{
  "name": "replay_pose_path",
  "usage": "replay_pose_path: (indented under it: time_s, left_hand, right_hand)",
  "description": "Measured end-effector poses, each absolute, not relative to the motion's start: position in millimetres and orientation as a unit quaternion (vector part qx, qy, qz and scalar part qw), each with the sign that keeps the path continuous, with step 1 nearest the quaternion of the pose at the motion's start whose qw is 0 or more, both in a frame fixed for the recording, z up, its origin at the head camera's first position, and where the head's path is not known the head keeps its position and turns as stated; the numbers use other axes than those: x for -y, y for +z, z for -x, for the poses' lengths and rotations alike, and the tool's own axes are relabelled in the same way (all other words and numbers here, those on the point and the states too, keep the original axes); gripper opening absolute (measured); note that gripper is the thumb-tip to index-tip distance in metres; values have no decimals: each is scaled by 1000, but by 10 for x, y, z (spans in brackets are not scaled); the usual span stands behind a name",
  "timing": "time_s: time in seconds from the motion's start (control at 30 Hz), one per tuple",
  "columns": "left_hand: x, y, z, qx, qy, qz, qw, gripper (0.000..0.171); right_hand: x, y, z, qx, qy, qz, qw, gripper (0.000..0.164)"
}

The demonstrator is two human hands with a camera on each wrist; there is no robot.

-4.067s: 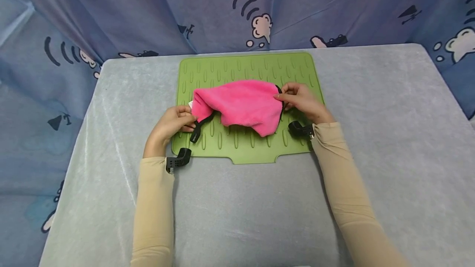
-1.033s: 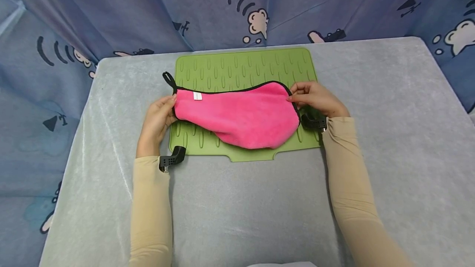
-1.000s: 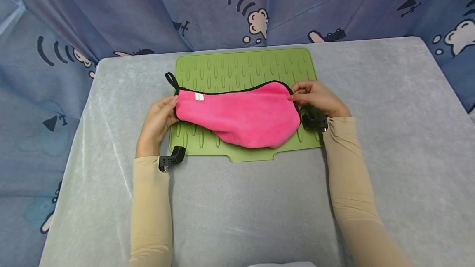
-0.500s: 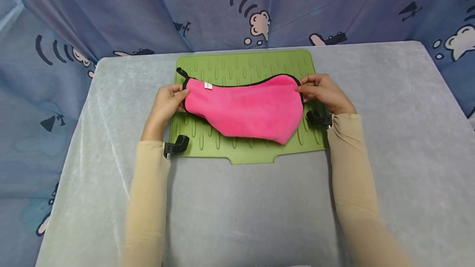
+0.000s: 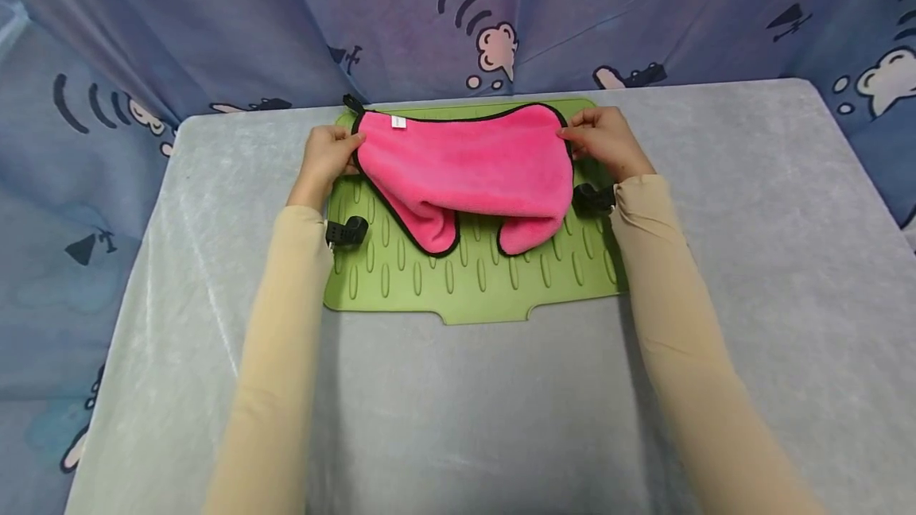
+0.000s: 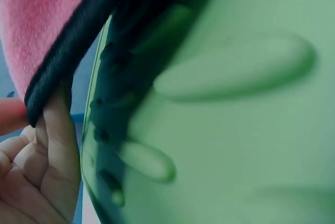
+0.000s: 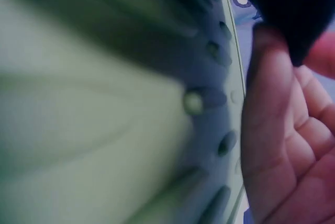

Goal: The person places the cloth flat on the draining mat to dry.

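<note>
A pink plush towel [image 5: 472, 161] with black edging, a white tag and a black hanging loop [image 5: 354, 104] is spread between both hands over the green ribbed mat [image 5: 472, 284]. My left hand [image 5: 325, 156] pinches its left edge just below the loop, thumb on top. On the other side my right hand [image 5: 607, 140] pinches the right edge near the upper corner. The towel's near part hangs down and folds under, with two rounded corners showing over the mat. In the left wrist view the black edging [image 6: 68, 46] runs between thumb and fingers.
The mat lies on a table covered in grey cloth [image 5: 458, 404]. A blue printed curtain [image 5: 401, 14] hangs behind the table's far edge and along its left side. Black wrist cameras [image 5: 348, 230] sit on both sleeved forearms.
Both hands have carried the towel away toward the mat's far edge. Its near part has dropped and curled, so two black-edged corners now show. Earlier still, it was bunched up with the loop hanging near.
</note>
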State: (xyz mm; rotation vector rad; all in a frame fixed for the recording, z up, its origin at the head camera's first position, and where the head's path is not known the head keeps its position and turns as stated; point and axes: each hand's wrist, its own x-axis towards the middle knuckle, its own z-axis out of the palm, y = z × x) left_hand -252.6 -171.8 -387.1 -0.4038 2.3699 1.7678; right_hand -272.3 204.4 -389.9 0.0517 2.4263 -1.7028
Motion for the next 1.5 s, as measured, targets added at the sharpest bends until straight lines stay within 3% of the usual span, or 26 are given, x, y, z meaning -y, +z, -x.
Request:
replay_pose_path:
  time_s: [0.13, 0.37, 0.6, 0.87, 1.0, 1.17, 1.37, 1.5]
  left_hand:
    - [1667, -3880, 2571, -788, 591, 162, 54, 21]
    - [1617, -3932, 2569, -787, 584, 180, 89, 20]
    - [1638, -3957, 2553, -787, 580, 188, 91, 18]
    - [1644, -3843, 2246, -688, 686, 197, 131, 53]
    - [1655, -3867, 2013, -657, 715, 187, 148, 57]
    - [1654, -3910, 1801, -659, 716, 152, 173, 45]
    - [1549, -3996, 1644, -663, 708, 119, 213, 11]
    - [1490, -4033, 1605, -672, 702, 120, 202, 11]
  right_hand:
    - [-2010, -3908, 2781, -820, -568, -37, 60, 12]
    - [-1961, -3959, 2833, -856, -509, -73, 56, 15]
    - [-1950, -3961, 2827, -865, -492, -71, 62, 18]
    - [-2085, -3886, 2577, -803, -574, -56, 148, 31]
    - [-2190, -3889, 2372, -757, -623, -47, 194, 29]
    - [-2256, -3914, 2133, -724, -646, -22, 242, 23]
    - [-2246, -3956, 1970, -706, -662, -9, 253, 17]
    - [-2189, -3970, 1939, -698, -675, -10, 239, 12]
